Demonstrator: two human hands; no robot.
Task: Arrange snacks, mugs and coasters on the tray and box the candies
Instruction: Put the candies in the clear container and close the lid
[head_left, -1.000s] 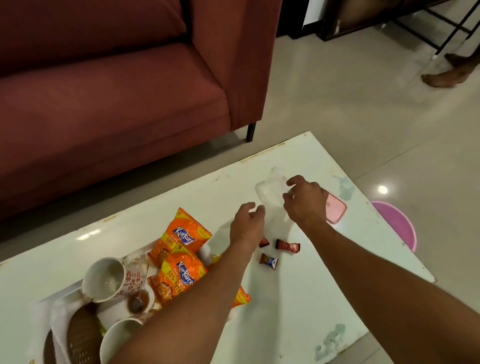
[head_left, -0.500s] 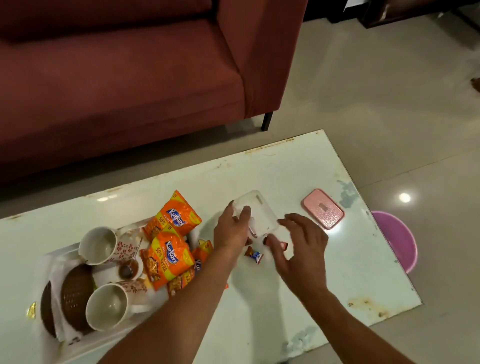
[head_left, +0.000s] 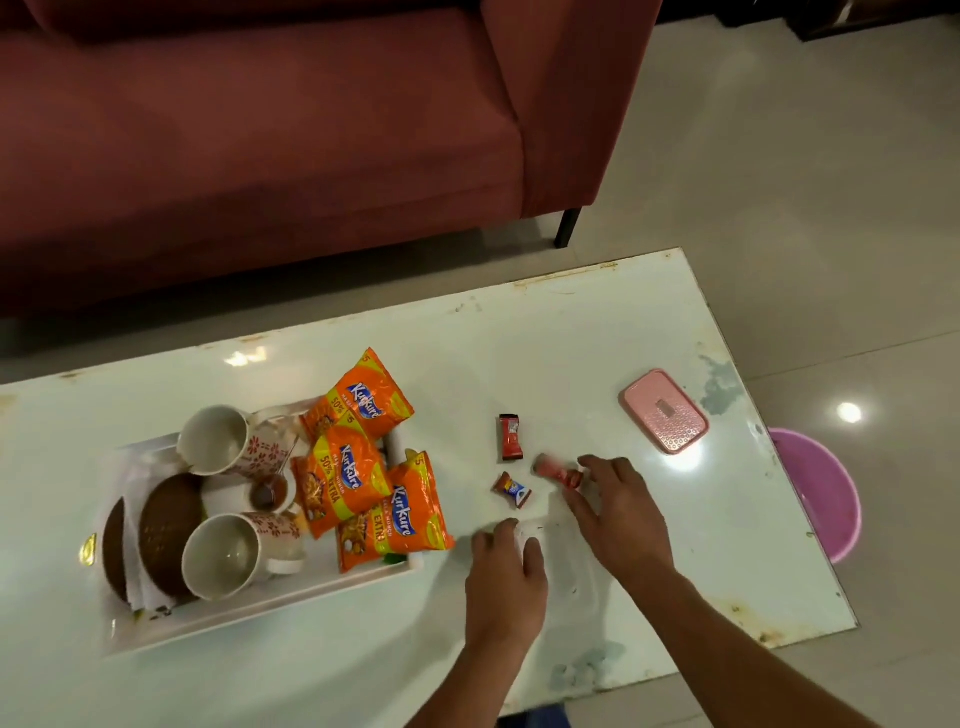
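Observation:
My left hand (head_left: 506, 569) grips the near edge of a clear plastic box (head_left: 563, 558) that lies on the white table, hard to see against it. My right hand (head_left: 621, 512) pinches one end of a blurred red candy (head_left: 551, 466) just beyond the box. A second red candy (head_left: 510, 438) and a brown-and-blue candy (head_left: 511, 489) lie loose nearby. The pink box lid (head_left: 665, 411) rests at the right. On the white tray (head_left: 260, 616) at the left are two mugs (head_left: 221, 439) (head_left: 223, 556), brown coasters (head_left: 169, 530) and orange snack packs (head_left: 340, 483).
A small cup of brown liquid (head_left: 267, 491) stands between the mugs. A red sofa (head_left: 260, 156) runs along the table's far side. A purple tub (head_left: 821, 493) sits on the floor past the table's right edge.
My left hand has pulled the clear box toward me, away from the candies. My right hand has reached forward and closed on the red candy. The view has tilted down.

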